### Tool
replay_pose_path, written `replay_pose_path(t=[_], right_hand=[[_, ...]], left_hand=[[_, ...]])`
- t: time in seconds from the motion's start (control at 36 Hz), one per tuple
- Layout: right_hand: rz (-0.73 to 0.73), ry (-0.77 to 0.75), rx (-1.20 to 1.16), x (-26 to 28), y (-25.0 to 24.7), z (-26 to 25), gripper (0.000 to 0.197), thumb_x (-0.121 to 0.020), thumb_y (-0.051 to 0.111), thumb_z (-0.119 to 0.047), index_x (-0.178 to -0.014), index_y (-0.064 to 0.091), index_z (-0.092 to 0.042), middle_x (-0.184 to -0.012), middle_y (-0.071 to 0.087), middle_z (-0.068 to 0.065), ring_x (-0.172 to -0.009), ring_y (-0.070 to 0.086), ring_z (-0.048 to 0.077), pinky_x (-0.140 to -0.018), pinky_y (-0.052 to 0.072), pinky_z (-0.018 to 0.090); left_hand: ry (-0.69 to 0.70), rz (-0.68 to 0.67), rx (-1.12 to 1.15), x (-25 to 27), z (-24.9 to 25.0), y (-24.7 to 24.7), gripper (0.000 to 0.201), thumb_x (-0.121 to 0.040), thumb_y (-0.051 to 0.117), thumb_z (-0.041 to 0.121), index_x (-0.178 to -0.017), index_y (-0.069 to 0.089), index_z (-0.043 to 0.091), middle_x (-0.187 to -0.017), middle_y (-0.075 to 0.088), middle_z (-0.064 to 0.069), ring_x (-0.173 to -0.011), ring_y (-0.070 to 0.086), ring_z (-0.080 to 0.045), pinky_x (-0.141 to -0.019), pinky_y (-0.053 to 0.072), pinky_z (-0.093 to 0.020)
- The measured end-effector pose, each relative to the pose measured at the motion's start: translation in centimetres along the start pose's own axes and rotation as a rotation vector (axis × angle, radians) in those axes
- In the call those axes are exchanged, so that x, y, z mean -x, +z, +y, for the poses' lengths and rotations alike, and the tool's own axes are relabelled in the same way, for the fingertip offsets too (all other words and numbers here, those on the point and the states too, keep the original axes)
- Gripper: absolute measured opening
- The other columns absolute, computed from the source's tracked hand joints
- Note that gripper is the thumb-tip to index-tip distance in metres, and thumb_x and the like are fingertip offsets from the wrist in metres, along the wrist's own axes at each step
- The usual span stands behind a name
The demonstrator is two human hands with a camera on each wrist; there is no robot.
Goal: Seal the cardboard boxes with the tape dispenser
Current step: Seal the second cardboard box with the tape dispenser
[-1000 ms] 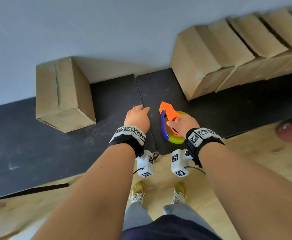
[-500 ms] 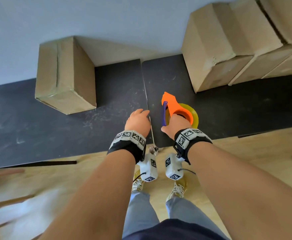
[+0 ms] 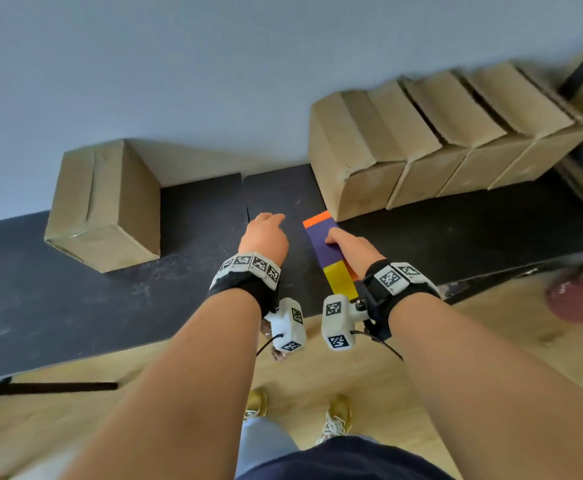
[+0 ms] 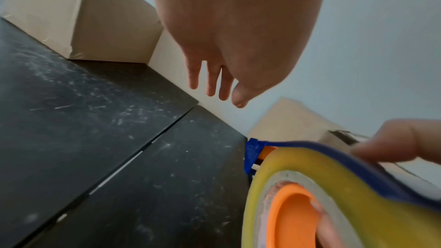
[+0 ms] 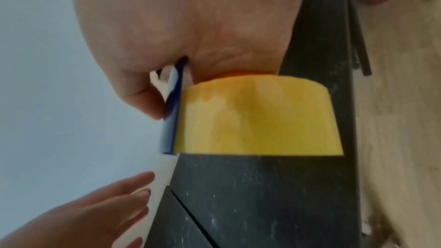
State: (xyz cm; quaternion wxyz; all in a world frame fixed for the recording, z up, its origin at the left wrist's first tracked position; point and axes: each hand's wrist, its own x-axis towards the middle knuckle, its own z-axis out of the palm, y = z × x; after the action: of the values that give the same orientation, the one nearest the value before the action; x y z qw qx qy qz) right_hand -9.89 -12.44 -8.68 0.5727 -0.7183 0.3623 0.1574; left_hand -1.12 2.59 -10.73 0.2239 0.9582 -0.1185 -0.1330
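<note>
tape dispenser clamped in the right hand's grip; left hand relaxed, fingers apart; no readable writing.

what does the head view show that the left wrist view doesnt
Only the head view shows the row of cardboard boxes leaning along the wall, both wristbands, the wooden floor and the shoes. Only the left wrist view shows the tape dispenser's orange hub inside the yellow roll, and the left hand's straight fingers holding nothing. Both show the right hand gripping the dispenser, the single box at left, and the black mat.
</note>
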Motion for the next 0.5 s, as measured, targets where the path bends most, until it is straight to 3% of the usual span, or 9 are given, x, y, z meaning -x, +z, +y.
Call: replay_pose_path(t=[0.08, 0.17, 0.25, 0.33, 0.42, 0.5], right_hand=[[0.051, -0.042, 0.033, 0.7, -2.1, -0.1, 0.068, -0.077, 0.066, -0.063, -0.105, 0.067, -0.001, -0.102, 0.066, 0.014, -0.094, 0.062, 0.03, -0.076, 0.042, 0.033], [0.102, -0.082, 0.055, 1.4, -4.5, -0.1, 0.066, -0.08, 0.065, -0.062, -0.103, 0.066, 0.0, -0.098, 0.065, 0.013, -0.09, 0.059, 0.027, -0.073, 0.039, 0.031], [0.189, -0.112, 0.057, 1.7, -6.9, 0.0, 0.057, -0.078, 0.069, -0.059, -0.091, 0.066, -0.004, -0.088, 0.064, 0.011, -0.078, 0.058, 0.024, -0.06, 0.037, 0.031], [0.26, -0.108, 0.068, 1.8, -9.2, -0.1, 0.056, -0.078, 0.068, -0.059, -0.092, 0.067, -0.005, -0.079, 0.063, 0.006, -0.07, 0.057, 0.019, -0.053, 0.035, 0.028], [0.333, -0.083, 0.077, 1.2, -11.3, -0.2, 0.053, -0.081, 0.066, -0.058, -0.093, 0.066, -0.007, -0.072, 0.056, 0.003, -0.066, 0.054, 0.016, -0.062, 0.038, 0.03], [0.379, -0.049, 0.063, 0.4, -13.1, -0.1, 0.055, -0.08, 0.067, -0.059, -0.093, 0.065, -0.005, -0.08, 0.06, 0.008, -0.078, 0.058, 0.026, -0.072, 0.039, 0.032]], left_hand=[[0.04, 0.015, 0.003, 0.0, 2.4, -0.3, 0.047, -0.096, 0.036, 0.01, -0.141, 0.045, 0.021, -0.149, 0.037, -0.003, -0.135, 0.035, -0.022, -0.104, 0.035, -0.035], [0.067, 0.017, 0.006, 0.0, 4.8, -0.4, 0.048, -0.096, 0.035, 0.01, -0.142, 0.044, 0.022, -0.149, 0.036, -0.003, -0.135, 0.035, -0.022, -0.104, 0.036, -0.036], [0.119, 0.019, -0.01, -0.4, 7.3, -0.5, 0.049, -0.095, 0.037, 0.011, -0.143, 0.043, 0.02, -0.149, 0.037, -0.003, -0.134, 0.036, -0.024, -0.104, 0.038, -0.038], [0.174, 0.021, -0.047, -1.2, 9.8, -0.9, 0.052, -0.092, 0.042, 0.008, -0.143, 0.041, 0.02, -0.147, 0.038, -0.004, -0.132, 0.038, -0.025, -0.103, 0.04, -0.04], [0.23, 0.023, -0.104, -2.6, 12.1, -1.0, 0.055, -0.09, 0.045, 0.007, -0.143, 0.038, 0.019, -0.147, 0.036, -0.003, -0.132, 0.036, -0.026, -0.102, 0.041, -0.041], [0.293, -0.008, -0.177, -4.5, 14.1, -0.7, 0.06, -0.09, 0.049, 0.013, -0.147, 0.029, 0.02, -0.154, 0.025, -0.003, -0.138, 0.029, -0.029, -0.108, 0.035, -0.045]])
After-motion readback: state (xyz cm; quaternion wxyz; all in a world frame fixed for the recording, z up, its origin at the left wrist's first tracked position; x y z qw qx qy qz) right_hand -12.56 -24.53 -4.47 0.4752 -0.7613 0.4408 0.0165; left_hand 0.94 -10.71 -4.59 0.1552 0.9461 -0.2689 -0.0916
